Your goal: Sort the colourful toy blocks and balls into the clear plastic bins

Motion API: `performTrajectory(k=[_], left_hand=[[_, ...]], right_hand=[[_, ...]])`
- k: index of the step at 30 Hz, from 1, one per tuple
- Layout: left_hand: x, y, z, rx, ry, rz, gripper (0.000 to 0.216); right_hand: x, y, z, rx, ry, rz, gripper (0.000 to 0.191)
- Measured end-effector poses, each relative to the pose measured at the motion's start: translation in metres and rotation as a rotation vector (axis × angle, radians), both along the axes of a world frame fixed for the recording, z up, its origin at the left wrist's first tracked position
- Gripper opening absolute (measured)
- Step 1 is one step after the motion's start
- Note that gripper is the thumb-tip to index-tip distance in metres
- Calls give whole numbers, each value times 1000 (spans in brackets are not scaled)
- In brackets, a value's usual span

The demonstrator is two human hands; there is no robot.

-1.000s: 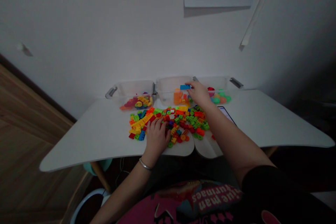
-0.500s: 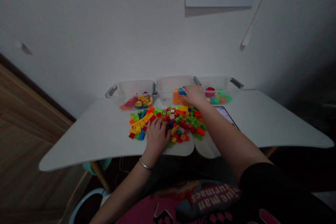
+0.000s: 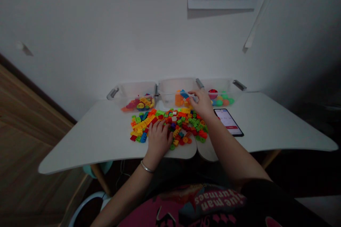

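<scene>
My left hand (image 3: 159, 136), with a bracelet at its wrist, lies on the near side of a pile of colourful toy building blocks (image 3: 195, 124). Its fingers are stretched out over the blocks and it holds nothing I can see. At the front right of the middle clear bin (image 3: 166, 96) is my right hand (image 3: 201, 103), thumb and forefinger apart with no piece showing between them. Inside that bin are orange pieces (image 3: 179, 98) and a blue block (image 3: 184, 94), just left of my right fingertips.
Another clear bin (image 3: 128, 88) with red and yellow pieces stands at the left. The right bin (image 3: 226, 83) holds a red ball (image 3: 212, 94) and green and orange pieces. A phone (image 3: 229, 122) lies on the white table (image 3: 271, 124) beside my right forearm. The wall rises behind.
My right hand has drawn back from over the middle bin, slightly toward me and to the right. More of the phone shows. The left hand stays on the pile.
</scene>
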State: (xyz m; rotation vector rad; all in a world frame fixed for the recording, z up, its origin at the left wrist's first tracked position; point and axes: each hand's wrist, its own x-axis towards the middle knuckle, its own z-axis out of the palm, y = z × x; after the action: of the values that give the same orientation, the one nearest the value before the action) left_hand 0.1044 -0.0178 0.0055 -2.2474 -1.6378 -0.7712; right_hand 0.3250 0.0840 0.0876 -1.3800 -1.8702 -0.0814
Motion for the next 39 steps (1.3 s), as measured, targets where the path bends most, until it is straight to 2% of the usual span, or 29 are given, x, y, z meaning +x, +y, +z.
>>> performTrajectory(k=[5,9,17,24,28,33,36,39], left_hand=[[-1,0,0,2,-1,-7,34],[0,0,0,-3,8,-1,34],[0,0,0,5,9,1,34],[0,0,0,8,11,-5,33],[0,0,0,6,5,-4,33],[0,0,-1,6,12,-3,34],[0,0,-2,2,10,3,35],[0,0,-2,-2,5,0,34]], right_hand=[[0,-19,-28,-224,-155,-54,30],[-1,-26,-44,-325,-284,-94,34],[-5,-26,-55,-328,-284,-122,36],[-3,-24,-59,-329,-307,-152,30],[-2,-24,-62,-276,-225,-153,31],[0,-20,-64,-138,41,-135,38],[5,-13,-55,-36,214,-110,42],[11,-2,-38,57,287,-116,47]])
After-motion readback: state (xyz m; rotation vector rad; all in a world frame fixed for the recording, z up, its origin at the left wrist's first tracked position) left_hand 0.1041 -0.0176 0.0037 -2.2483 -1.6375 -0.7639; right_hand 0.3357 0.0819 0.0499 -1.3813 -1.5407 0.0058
